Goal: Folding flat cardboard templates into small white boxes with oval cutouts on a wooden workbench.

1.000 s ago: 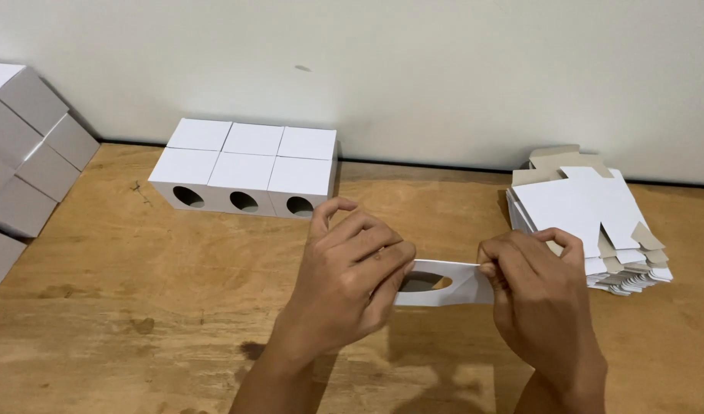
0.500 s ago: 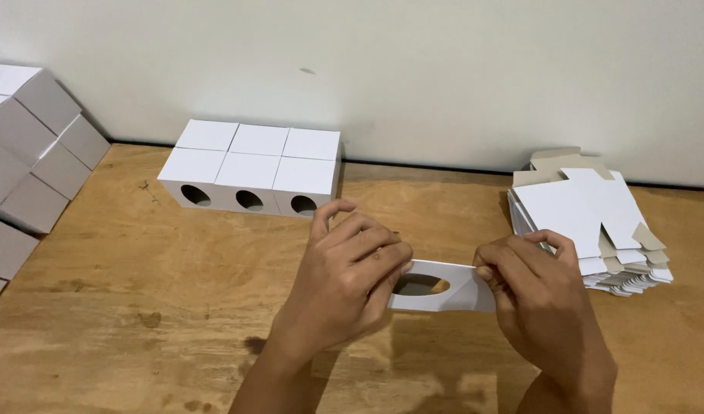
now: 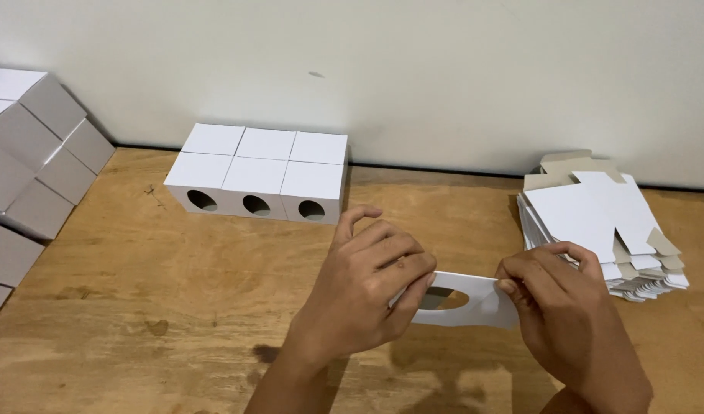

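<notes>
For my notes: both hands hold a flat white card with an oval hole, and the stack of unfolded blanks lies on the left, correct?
Not quite: the head view shows the stack of unfolded blanks on the right. Both the left hand and right hand do hold the white card.

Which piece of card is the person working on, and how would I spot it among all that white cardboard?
Start at the wooden table and look to its near edge, where the left hand and right hand meet. Between them is a flat white card blank, pinched at both ends. Unlike the finished cubes and the stack of blanks, it is held off the table, showing one oval hole.
</notes>
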